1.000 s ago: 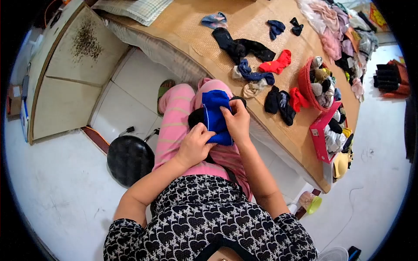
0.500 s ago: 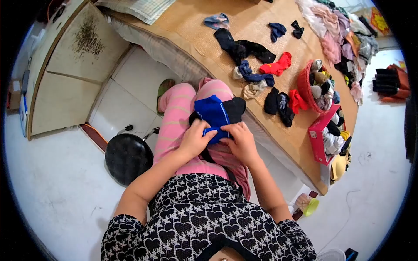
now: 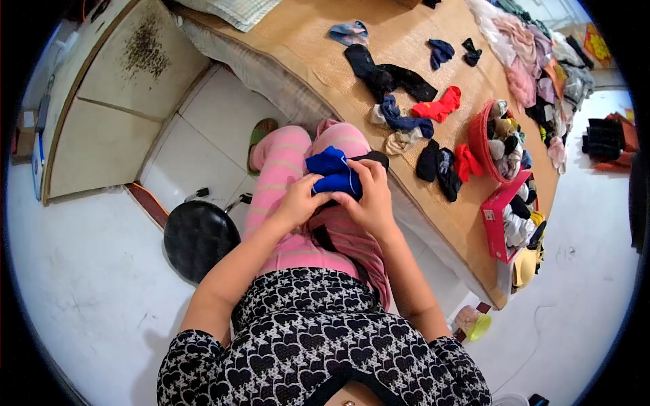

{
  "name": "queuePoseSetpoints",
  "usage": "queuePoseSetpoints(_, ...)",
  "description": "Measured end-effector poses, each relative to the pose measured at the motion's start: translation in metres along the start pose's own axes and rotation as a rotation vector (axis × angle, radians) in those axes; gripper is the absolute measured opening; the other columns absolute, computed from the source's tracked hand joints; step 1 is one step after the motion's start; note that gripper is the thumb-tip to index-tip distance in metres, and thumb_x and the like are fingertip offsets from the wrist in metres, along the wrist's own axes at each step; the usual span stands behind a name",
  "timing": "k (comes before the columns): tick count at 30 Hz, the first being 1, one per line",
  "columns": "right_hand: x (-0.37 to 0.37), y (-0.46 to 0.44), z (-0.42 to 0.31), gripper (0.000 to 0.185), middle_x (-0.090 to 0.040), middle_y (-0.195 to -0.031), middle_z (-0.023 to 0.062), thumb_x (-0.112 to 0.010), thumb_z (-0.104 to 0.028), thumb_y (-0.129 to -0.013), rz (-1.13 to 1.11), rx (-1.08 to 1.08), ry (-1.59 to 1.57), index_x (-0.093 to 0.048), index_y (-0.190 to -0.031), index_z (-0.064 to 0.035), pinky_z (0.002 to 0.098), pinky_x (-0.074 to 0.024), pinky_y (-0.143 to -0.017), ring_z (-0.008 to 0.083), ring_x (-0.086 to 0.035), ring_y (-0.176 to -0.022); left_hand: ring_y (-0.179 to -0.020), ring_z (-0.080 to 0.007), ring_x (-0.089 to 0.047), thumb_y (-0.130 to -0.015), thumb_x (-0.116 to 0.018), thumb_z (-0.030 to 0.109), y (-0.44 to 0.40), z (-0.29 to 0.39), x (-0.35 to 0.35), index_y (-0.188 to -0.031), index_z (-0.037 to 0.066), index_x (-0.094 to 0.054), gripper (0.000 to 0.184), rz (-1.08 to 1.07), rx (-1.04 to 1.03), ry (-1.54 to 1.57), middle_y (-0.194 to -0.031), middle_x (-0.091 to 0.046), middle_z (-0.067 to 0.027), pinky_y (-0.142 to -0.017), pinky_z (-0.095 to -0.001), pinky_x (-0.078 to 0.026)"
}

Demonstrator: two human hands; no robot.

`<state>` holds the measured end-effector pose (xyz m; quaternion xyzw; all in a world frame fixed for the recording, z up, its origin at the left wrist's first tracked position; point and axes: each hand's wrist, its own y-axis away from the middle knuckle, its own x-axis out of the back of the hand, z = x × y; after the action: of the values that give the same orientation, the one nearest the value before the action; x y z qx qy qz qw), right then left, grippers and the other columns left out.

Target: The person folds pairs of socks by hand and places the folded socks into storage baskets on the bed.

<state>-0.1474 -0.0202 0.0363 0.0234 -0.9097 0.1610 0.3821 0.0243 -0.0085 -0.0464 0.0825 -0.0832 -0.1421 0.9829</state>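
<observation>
A blue sock (image 3: 333, 170) with a thin white line lies bunched over my lap, gripped from both sides. My left hand (image 3: 298, 201) holds its left and lower edge, with the fingers curled round the cloth. On the other side my right hand (image 3: 369, 200) pinches the cloth between thumb and fingers. Dark cloth (image 3: 373, 158) shows on my knee behind the right hand, partly hidden. On the mat to the right are a red sock (image 3: 438, 105), a navy sock (image 3: 405, 120), a beige sock (image 3: 401, 141) and black socks (image 3: 428, 161).
A red basket (image 3: 479, 141) of socks and a pink box (image 3: 497, 223) of socks stand near the bed's right edge. Clothes (image 3: 525, 47) are heaped at the upper right. A black round stool (image 3: 201, 241) stands on the floor at the left, near a cabinet (image 3: 101, 149).
The blue sock has gone from spread flat to a smaller folded bundle. My hands have come closer together around it, and the view has shifted slightly.
</observation>
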Motion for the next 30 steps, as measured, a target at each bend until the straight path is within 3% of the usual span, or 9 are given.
queuePoseSetpoints(3,-0.001,0.005,0.008,0.042,-0.056,-0.1,0.0114,-0.075,-0.019,-0.072,-0.13,-0.052,-0.018,-0.059,-0.108,-0.0066,0.0396,-0.0454,-0.08,0.0315,-0.052,-0.096,-0.093,-0.0263,-0.058,-0.085,-0.066,0.038,-0.01,-0.031,0.003,-0.105,-0.002,-0.058,0.046,-0.121,0.113,0.159,-0.103,-0.057,-0.0153,-0.081,-0.0348,-0.046)
queuePoseSetpoints(5,-0.005,0.007,0.019,0.039,-0.057,-0.096,0.0107,-0.076,-0.016,-0.07,-0.126,-0.101,-0.021,-0.06,-0.105,-0.0065,0.04,-0.0452,-0.078,0.0322,-0.053,-0.093,-0.097,-0.0297,-0.055,-0.085,-0.065,0.045,-0.014,-0.043,-0.004,-0.118,-0.002,-0.048,0.06,0.17,0.062,-0.133,-0.113,-0.05,-0.0195,-0.083,-0.0364,-0.045)
queuePoseSetpoints(7,-0.005,0.005,0.021,0.037,-0.057,-0.093,0.0116,-0.076,-0.016,-0.071,-0.122,-0.138,-0.098,-0.061,-0.104,-0.0058,0.04,-0.045,-0.076,0.0321,-0.054,-0.089,-0.101,-0.0283,-0.053,-0.082,-0.07,0.043,-0.018,-0.029,-0.002,-0.127,-0.001,-0.037,0.071,0.179,0.124,-0.14,-0.119,-0.045,-0.0199,-0.085,-0.0362,-0.046)
queuePoseSetpoints(10,0.0,0.007,0.02,0.035,-0.055,-0.088,0.0122,-0.075,-0.014,-0.071,-0.168,-0.125,-0.061,-0.061,-0.101,-0.0035,0.0372,-0.0449,-0.072,0.0306,-0.055,-0.085,-0.097,-0.0201,-0.054,-0.076,-0.079,0.022,-0.021,-0.007,0.003,-0.131,0.002,-0.033,0.074,0.171,0.149,0.409,-0.111,-0.049,-0.012,-0.087,-0.033,-0.047)
queuePoseSetpoints(14,0.004,0.008,0.02,0.033,-0.052,-0.089,0.0117,-0.076,-0.011,-0.07,-0.21,-0.159,-0.072,-0.061,-0.099,-0.0025,0.0346,-0.0449,-0.072,0.0287,-0.055,-0.086,-0.095,-0.0179,-0.056,-0.075,-0.078,0.016,-0.018,0.018,0.009,-0.132,0.005,-0.036,0.072,0.138,0.003,0.382,-0.103,-0.053,-0.0084,-0.084,-0.0324,-0.047)
queuePoseSetpoints(18,0.006,0.01,0.018,0.041,-0.052,-0.104,0.0116,-0.076,-0.009,-0.069,-0.157,-0.177,-0.093,-0.06,-0.107,-0.0059,0.0357,-0.0464,-0.074,0.0294,-0.054,-0.093,-0.093,-0.0217,-0.058,-0.072,-0.073,0.003,-0.015,0.034,0.009,-0.13,0.008,-0.042,0.066,0.123,-0.161,-0.02,-0.099,-0.056,-0.009,-0.084,-0.0336,-0.048)
queuePoseSetpoints(21,0.014,0.004,0.003,0.056,-0.048,-0.12,0.0106,-0.077,-0.013,-0.066,-0.056,-0.02,0.044,-0.057,-0.118,-0.012,0.0405,-0.0447,-0.085,0.0322,-0.05,-0.105,-0.093,-0.0308,-0.057,-0.07,-0.065,-0.006,-0.011,0.05,0.008,-0.126,0.007,-0.045,0.061,0.085,-0.382,-0.233,-0.099,-0.056,-0.013,-0.084,-0.0365,-0.048)
queuePoseSetpoints(23,0.02,0.002,-0.001,0.068,-0.044,-0.129,0.0105,-0.077,-0.012,-0.063,-0.244,0.149,0.243,-0.052,-0.126,-0.0171,0.0412,-0.0421,-0.088,0.0323,-0.046,-0.112,-0.096,-0.0317,-0.056,-0.07,-0.063,-0.008,-0.007,0.053,0.003,-0.122,0.005,-0.047,0.056,0.075,-0.51,-0.262,-0.1,-0.055,-0.0138,-0.084,-0.037,-0.047)
queuePoseSetpoints(30,0.016,0.008,0.01,0.046,-0.052,-0.099,0.0072,-0.075,-0.012,-0.062,-0.321,0.053,0.324,-0.057,-0.105,-0.0094,0.0392,-0.042,-0.077,0.0274,-0.051,-0.094,-0.104,-0.0307,-0.053,-0.073,-0.07,0.002,-0.003,0.06,-0.001,-0.122,0.005,-0.045,0.055,0.208,-0.393,-0.202,-0.112,-0.049,-0.014,-0.088,-0.0369,-0.046)
